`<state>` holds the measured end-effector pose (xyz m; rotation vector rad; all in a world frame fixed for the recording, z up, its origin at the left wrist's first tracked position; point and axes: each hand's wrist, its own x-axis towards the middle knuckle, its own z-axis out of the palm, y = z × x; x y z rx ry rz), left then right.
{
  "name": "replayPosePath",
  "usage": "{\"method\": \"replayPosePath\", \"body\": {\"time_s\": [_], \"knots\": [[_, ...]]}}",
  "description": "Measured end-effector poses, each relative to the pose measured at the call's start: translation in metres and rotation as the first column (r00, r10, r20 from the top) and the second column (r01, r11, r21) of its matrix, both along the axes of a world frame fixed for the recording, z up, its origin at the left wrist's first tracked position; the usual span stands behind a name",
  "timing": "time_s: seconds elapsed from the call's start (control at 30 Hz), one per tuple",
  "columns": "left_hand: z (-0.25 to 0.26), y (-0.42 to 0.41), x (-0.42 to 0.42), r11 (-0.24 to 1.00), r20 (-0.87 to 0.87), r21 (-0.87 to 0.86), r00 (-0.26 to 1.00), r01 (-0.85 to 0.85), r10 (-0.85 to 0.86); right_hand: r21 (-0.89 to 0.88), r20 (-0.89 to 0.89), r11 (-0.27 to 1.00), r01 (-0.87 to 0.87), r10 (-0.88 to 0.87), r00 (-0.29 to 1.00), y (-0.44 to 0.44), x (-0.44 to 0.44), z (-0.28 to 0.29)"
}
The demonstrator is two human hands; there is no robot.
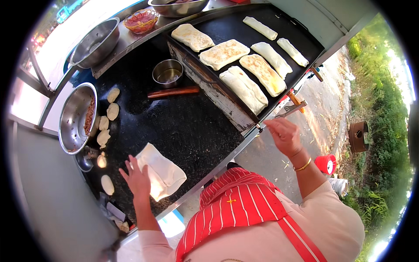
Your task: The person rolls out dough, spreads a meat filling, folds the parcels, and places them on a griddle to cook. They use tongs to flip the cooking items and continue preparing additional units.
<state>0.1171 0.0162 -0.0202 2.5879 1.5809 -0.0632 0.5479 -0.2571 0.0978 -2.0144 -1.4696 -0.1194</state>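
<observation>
My left hand (139, 180) has its fingers spread at the left edge of a folded sheet of filled dough (163, 173); it seems to touch the dough without gripping it. The dough lies flat on the black worktop (183, 131). My right hand (284, 136) is raised off the front corner of the black griddle (222, 19), its fingers bunched with nothing visible in them. Just beyond it is a metal tool with a wooden handle (296, 104). Several flatbreads lie on the griddle, including a browned one (224, 54) and a pale one (244, 90).
Dough pieces (113, 111) line the left side beside a steel bowl of filling (73, 121). Near the griddle's side are a small pot of oil (167, 72) and a wooden rolling pin (173, 92). A wicker basket (140, 21) and steel bowls (98, 42) occupy the back shelf.
</observation>
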Motion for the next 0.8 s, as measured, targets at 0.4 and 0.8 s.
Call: {"method": "replayPosePath", "body": {"time_s": [0.4,0.8], "knots": [[-0.059,-0.242,0.1,0.674,0.567,-0.177,0.486,-0.717,0.665,-0.234,-0.037,0.953,-0.193,0.19,0.981,-0.077,0.25,-0.029],[0.007,-0.364,0.419,0.952,0.31,-0.226,0.911,-0.206,0.271,0.037,-0.557,0.91,-0.412,0.361,0.748,-0.105,0.398,0.043]]}}
